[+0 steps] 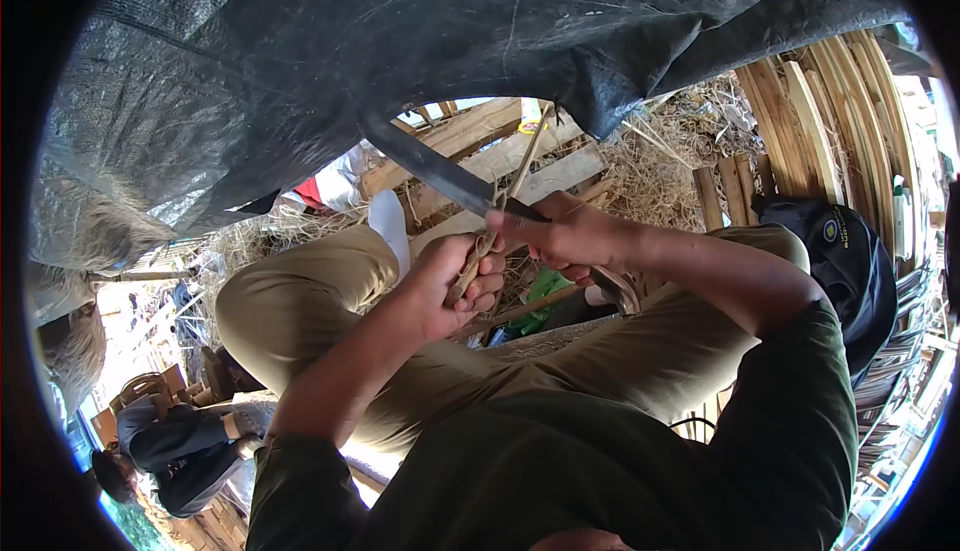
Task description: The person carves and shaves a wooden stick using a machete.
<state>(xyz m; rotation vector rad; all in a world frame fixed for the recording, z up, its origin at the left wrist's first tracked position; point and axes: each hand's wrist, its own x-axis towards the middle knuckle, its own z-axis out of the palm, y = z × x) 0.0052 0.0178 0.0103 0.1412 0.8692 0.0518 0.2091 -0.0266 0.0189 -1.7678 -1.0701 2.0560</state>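
My right hand (572,236) is closed around the handle of a machete (430,168), and the handle's curved end sticks out below the fist. The long dark blade points up and left. In my left hand (455,286) is a thin wooden stick (527,163), with its lower end showing between the curled fingers. Its upper part slants up and right. Blade and stick cross just above my hands; I cannot tell whether the edge is cutting into the stick. My right fingertips are close to the left hand's knuckles.
A black tarp (300,51) hangs low overhead, near the blade's tip. Wooden planks (490,159) and dry straw (660,171) lie ahead. A dark backpack (840,261) sits by my right knee, beside stacked boards (820,121). Another person (180,446) is at the lower left.
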